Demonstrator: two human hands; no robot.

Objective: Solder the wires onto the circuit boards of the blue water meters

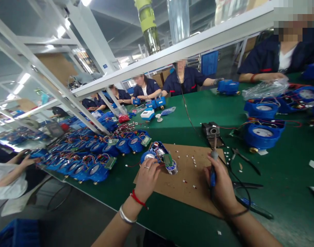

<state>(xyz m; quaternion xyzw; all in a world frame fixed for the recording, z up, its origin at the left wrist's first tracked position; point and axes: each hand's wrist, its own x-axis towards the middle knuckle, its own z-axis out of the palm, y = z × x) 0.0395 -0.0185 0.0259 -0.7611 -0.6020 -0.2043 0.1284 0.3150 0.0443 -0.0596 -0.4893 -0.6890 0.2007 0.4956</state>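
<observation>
My right hand (222, 185) is closed round the handle of a soldering iron (213, 175), whose tip points up and away, by the iron stand (210, 129). My left hand (147, 174) has its fingers bent over the near side of a blue water meter (146, 156), gripping it; the fingertips are partly hidden. A small green circuit board (168, 159) sits at the meter's right side, just above a solder spool (172, 168). Meter and spool rest on a brown cardboard sheet (169, 192) strewn with small white connectors.
Rows of blue meters (97, 171) with wires fill the left. More meters (262, 135) stand at right. Pliers (245, 159) and other hand tools (257, 207) lie right of the cardboard. A shelf (172, 51) crosses above. Several co-workers sit across the green table (193, 115).
</observation>
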